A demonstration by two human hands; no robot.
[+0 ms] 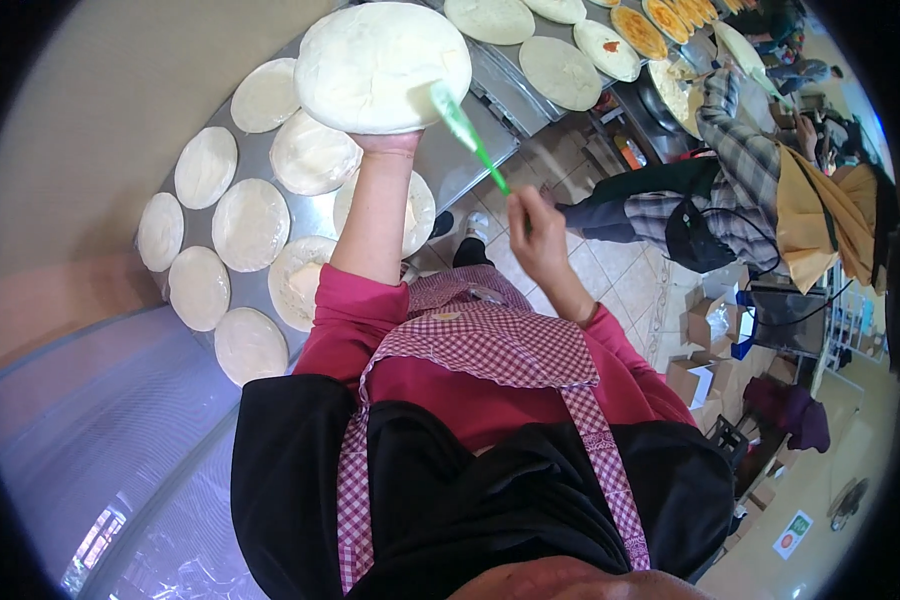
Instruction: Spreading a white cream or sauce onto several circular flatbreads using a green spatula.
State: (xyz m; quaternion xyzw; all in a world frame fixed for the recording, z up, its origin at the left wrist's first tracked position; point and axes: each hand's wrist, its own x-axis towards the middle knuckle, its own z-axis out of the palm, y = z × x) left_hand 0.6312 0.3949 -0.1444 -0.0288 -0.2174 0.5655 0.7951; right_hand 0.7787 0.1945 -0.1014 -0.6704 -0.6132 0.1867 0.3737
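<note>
A large round of pale flat dough (380, 60) is held up at the top of the view by my left hand (387, 143). That hand is underneath it, with only the wrist and heel showing and the fingers hidden. My right hand (538, 232) is closed around the handle of a green spatula (489, 163). Its whitish, smeared head overlaps the lower right part of the dough, seemingly touching it. Behind and below my left arm, several more dough rounds (251, 225) lie on a metal table (242, 148). One round (300, 283) near my left sleeve carries a pale lump.
At the upper right, a counter holds plain rounds (560, 73) and orange-topped ones (639, 32). A co-worker in a plaid shirt (740, 130) stands by a large pan (673, 97). Cardboard boxes (705, 325) sit on the tiled floor. A wall (80, 180) borders the left.
</note>
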